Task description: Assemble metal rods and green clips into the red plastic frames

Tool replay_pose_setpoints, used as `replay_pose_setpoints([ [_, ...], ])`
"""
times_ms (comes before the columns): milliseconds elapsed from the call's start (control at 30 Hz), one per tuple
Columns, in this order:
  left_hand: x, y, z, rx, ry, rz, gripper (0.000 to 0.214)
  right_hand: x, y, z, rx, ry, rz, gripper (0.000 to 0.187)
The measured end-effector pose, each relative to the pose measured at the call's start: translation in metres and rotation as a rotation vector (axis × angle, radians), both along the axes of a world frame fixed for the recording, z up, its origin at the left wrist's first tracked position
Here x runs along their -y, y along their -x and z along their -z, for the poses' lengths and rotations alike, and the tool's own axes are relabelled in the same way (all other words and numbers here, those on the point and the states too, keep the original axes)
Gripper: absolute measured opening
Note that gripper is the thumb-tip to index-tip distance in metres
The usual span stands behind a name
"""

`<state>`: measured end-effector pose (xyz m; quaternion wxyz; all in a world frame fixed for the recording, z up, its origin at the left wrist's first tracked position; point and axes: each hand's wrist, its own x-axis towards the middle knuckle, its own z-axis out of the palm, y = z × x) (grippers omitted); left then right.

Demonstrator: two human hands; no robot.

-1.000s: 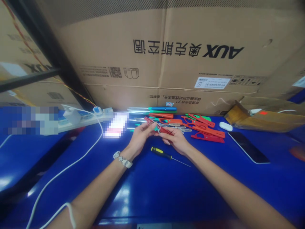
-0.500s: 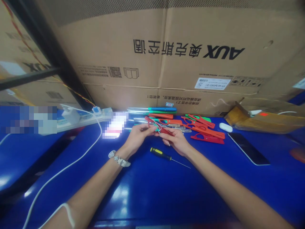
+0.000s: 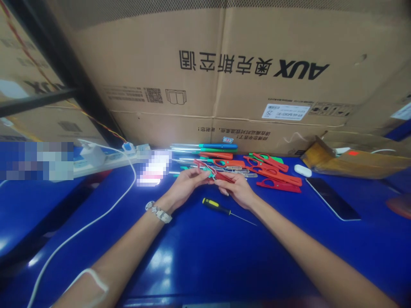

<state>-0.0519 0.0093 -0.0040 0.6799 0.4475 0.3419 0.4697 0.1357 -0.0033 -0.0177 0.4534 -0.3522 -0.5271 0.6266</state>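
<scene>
Between my two hands is a red plastic lighter casing [image 3: 224, 176] with a thin white wire and a small green part on it. My left hand [image 3: 189, 180] pinches its left end, thumb on top. My right hand [image 3: 236, 187] grips the right end, fingers curled around it. Below the hands a black and yellow screwdriver [image 3: 215, 206] lies on the blue table [image 3: 205, 256], its shaft pointing right. Just behind my hands are several long lighters [image 3: 221, 146] with metal tubes and coloured handles. Loose red, orange and green casings [image 3: 276, 174] are piled to the right.
A phone [image 3: 332, 199] and a white earbud case [image 3: 302, 170] lie at right, before an open cardboard box [image 3: 362, 164]. At left stand a power strip [image 3: 111, 161] and a white cable [image 3: 96, 220]. A large carton [image 3: 244, 94] walls off the back.
Both hands stay in nearly the same place, still holding the red casing, which has tilted very slightly. The whole view has shifted a little.
</scene>
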Motion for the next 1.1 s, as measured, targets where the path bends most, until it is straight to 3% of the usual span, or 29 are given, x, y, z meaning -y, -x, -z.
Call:
replay_pose_setpoints([
  [167, 0.0, 0.002, -0.007, -0.015, -0.005, 0.014, 0.026, 0.0, -0.001, -0.002, 0.009, 0.011, -0.036, 0.034],
  [300, 0.001, 0.005, -0.012, -0.02, -0.064, -0.047, 0.025, 0.0, -0.001, -0.003, 0.028, -0.004, -0.05, 0.03],
  [533, 0.001, 0.002, -0.003, -0.055, -0.122, -0.086, 0.024, -0.002, -0.006, -0.003, 0.075, -0.018, -0.08, 0.029],
  [867, 0.0, 0.005, -0.005, -0.054, 0.128, -0.001, 0.026, -0.009, -0.028, -0.01, 0.217, 0.018, -0.231, 0.032],
  [1100, 0.001, 0.007, -0.006, -0.087, 0.144, 0.031, 0.027, -0.012, -0.031, -0.005, 0.155, 0.082, -0.231, 0.037],
])
